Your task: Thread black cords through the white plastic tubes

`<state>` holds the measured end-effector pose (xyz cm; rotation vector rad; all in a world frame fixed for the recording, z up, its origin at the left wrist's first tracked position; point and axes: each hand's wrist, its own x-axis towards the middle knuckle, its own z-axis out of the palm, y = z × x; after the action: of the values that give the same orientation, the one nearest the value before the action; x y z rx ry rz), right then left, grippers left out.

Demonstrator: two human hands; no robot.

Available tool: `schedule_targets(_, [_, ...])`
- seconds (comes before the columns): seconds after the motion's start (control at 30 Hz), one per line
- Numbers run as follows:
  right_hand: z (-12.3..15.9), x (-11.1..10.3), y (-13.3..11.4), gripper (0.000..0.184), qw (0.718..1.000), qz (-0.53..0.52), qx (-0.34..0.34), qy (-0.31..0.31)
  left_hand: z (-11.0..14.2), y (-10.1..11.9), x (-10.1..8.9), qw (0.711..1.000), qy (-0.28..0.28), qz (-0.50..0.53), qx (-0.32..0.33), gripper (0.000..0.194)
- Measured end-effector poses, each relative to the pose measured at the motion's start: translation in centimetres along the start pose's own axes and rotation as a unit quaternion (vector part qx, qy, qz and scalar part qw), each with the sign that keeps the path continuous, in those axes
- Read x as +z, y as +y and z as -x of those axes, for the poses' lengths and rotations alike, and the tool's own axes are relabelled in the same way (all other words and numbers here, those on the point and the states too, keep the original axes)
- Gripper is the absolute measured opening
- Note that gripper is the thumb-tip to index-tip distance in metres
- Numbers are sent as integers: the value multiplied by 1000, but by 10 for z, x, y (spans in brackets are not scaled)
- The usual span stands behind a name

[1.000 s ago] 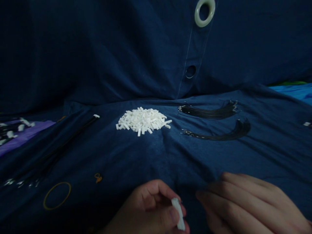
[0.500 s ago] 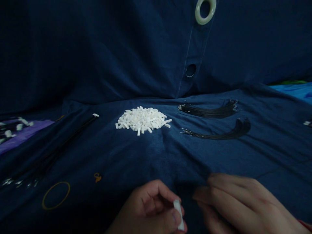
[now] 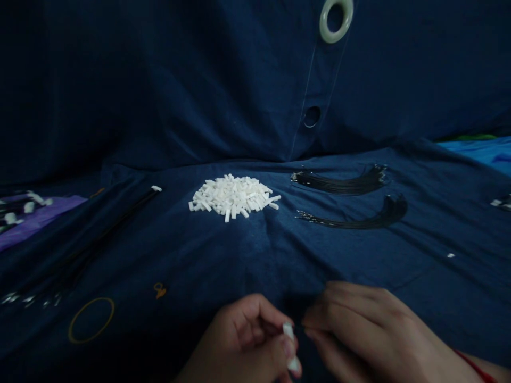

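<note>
My left hand [image 3: 239, 340] is at the bottom centre, its fingers pinching a small white plastic connector housing [image 3: 290, 346] upright. My right hand [image 3: 367, 332] is just to the right, with its thumb and fingertips drawn together a short way from the housing. Anything thin between those fingertips is too dark to make out. Beyond the hands lie a heap of white connector housings [image 3: 233, 198] and, to its right, two curved bundles of thin black wires [image 3: 343, 182] [image 3: 359, 217] with bare metal ends.
Dark blue cloth covers the surface and rises behind, with a pale ring [image 3: 336, 20] at the top. On the left are a purple sheet [image 3: 35, 221] with white pieces and a black wire bundle [image 3: 115, 223]. A rubber band [image 3: 91, 320] lies near the left hand.
My right hand has moved left, bringing its fingertips closer to the white housing. The housing now sits more upright in my left hand. A small white bit now shows on the cloth at right.
</note>
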<state>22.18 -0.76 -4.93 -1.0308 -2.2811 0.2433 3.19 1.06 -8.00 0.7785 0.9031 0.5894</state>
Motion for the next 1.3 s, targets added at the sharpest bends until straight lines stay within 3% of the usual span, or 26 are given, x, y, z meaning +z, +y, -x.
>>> schedule_targets(0.1, [-6,-14,26,16,996,-25,66,-49,-3,-1,2,1000,14,15,16,36])
schedule_targets(0.27, [-11,-27,107,19,980,122,151,33,-2,0,3,999,28,2,19,29])
schedule_targets(0.33, [-10,-25,131,18,975,147,164,31,-1,0,2,1000,26,2,18,29])
schedule_targets(0.47, [-9,-17,147,14,974,156,167,10,0,1,1,1000,14,6,13,29])
schedule_targets(0.77, [-9,-15,145,14,972,170,157,37,0,1,2,1000,16,21,14,25])
schedule_targets(0.93, [-11,-18,140,11,970,192,102,108,1,-1,2,999,16,32,15,24])
schedule_targets(1.03, [-10,-32,111,6,954,222,43,199,1,0,2,999,23,44,7,25])
schedule_targets(1.1, [-7,-41,81,12,947,236,0,220,1,2,3,998,26,51,5,27])
schedule_targets(1.2, [-1,-42,36,7,963,206,-57,161,1,4,3,998,30,64,3,28])
schedule_targets(1.3, [2,-25,10,11,977,166,-69,118,3,6,4,997,25,75,-6,28])
